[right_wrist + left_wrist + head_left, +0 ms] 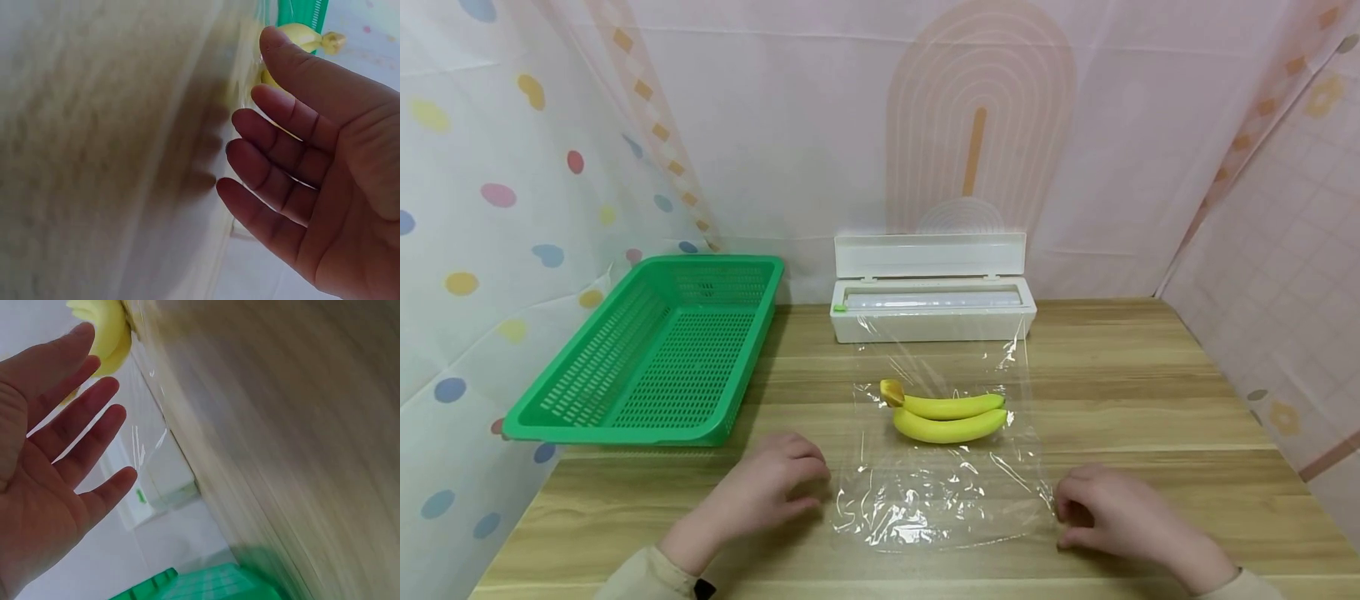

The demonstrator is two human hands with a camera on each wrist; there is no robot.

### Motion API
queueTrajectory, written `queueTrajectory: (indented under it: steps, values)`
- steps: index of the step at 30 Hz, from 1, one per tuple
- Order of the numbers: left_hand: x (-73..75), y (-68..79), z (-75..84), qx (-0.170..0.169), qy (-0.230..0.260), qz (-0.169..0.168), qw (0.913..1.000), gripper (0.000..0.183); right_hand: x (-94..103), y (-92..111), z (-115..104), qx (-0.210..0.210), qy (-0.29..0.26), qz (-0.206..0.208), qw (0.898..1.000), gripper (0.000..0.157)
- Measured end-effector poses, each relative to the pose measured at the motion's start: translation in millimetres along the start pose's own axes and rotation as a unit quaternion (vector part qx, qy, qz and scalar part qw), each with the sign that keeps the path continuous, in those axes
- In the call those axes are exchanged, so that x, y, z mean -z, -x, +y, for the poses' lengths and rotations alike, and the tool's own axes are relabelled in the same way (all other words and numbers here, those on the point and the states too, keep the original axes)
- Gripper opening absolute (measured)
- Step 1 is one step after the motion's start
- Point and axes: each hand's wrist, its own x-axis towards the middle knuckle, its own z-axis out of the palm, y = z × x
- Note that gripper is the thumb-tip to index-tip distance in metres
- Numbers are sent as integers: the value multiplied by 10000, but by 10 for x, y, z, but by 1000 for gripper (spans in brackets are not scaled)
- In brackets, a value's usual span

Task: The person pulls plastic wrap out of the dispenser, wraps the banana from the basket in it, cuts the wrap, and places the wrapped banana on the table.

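Note:
Two yellow bananas [951, 421], joined at a brown stem, lie on a sheet of clear plastic wrap [925, 500] on the table. The wrap runs back to a white dispenser box [932, 325] whose lid stands up, with the roll [932, 300] inside. Left of the wrap, my left hand [771, 483] has loosely bent, spread fingers and holds nothing; the left wrist view shows its bare palm. Beside the wrap's right edge is my right hand [1108, 508], fingers relaxed and slightly bent. In the right wrist view nothing lies between its fingers and thumb [306, 72].
A green perforated basket [741, 367] stands at the left, its near end by the table's left edge. Behind the wooden table [1120, 367] hangs a patterned curtain [775, 125], with more cloth along both sides.

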Motion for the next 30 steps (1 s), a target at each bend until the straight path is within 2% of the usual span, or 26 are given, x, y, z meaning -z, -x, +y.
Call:
queueTrajectory:
  steps: [9, 15, 22, 30]
  values:
    - [-37, -43, 107, -374, 183, -442, 9982, 29, -32, -40, -80, -484, 187, -145, 9985, 37]
    - [-80, -55, 178, -426, 434, -849, 9945, 33, -70, -78, -104, -554, 317, -183, 9978, 37]
    - [-141, -100, 247, -214, 60, -1476, 9888, 30, -81, -100, -107, -514, 359, -175, 9979, 36]
    - [-226, -110, 255, -663, -282, -1248, 9896, 20, -84, -110, -81, -317, 240, -149, 9991, 32]
